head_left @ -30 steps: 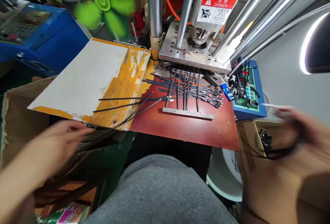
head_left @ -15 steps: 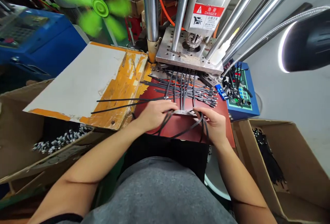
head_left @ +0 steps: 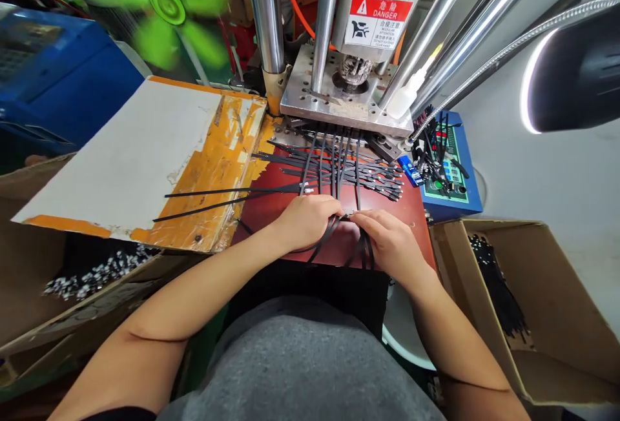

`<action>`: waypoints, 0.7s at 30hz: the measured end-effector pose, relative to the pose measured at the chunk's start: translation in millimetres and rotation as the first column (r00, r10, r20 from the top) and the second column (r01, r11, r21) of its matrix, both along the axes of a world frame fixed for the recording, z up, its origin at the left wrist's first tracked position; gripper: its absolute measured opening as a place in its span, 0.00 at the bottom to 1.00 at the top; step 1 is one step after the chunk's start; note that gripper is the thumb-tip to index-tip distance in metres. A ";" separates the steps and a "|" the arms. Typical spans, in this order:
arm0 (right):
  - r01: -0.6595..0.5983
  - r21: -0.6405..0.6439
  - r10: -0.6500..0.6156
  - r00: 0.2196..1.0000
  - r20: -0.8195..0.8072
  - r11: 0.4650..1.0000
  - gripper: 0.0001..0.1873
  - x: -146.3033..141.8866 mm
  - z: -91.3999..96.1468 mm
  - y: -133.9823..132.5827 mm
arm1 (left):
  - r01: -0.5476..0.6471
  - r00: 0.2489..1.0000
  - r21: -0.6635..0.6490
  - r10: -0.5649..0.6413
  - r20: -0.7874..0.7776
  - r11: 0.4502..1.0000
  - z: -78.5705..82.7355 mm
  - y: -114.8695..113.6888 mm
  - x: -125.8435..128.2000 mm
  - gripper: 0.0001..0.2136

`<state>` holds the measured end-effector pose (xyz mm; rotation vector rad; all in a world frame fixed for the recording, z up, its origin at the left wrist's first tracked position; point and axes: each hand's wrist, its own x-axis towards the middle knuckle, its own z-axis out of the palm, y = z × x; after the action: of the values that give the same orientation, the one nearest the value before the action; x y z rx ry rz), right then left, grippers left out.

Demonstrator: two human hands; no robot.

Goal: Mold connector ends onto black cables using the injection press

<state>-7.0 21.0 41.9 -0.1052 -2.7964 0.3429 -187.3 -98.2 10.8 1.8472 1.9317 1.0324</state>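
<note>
**Hand position:** The left hand (head_left: pixel 303 221) and right hand (head_left: pixel 391 240) rest side by side at the near edge of the red desk (head_left: pixel 259 234). Compared with the view half a second earlier, they have drawn closer, and the fingertips now nearly meet.

**Finger state:** The left fingers (head_left: pixel 324 211) and right fingers (head_left: pixel 362 217) are curled narrowly around several flat black cables (head_left: pixel 334 230). Loose lengths hang below the fingers, on the side nearest the person.

**Item location:** More cables (head_left: pixel 368 175) fan out just beyond the fingers, running toward the steel mould plate (head_left: pixel 334 95) of the press. Two long strands (head_left: pixel 232 196) extend left of the fingers across the orange-taped board (head_left: pixel 217 163). The metal bar seen earlier under the cables is now hidden by the hands.

**Nearby:** A cardboard box (head_left: pixel 448 259) right of the fingers contains a bundle of finished cables (head_left: pixel 498 285).
</note>
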 end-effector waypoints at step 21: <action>0.121 -0.395 -0.202 0.965 -0.169 0.911 0.12 1.8 -47.8 33.7 | -0.113 0.986 -0.113 0.126 0.111 0.987 -3.5 -4.4 -8.2 0.09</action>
<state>-5.2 54.6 -5.9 -0.3680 -2.4612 0.8053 -195.5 -102.6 7.3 1.5943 2.0069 1.0282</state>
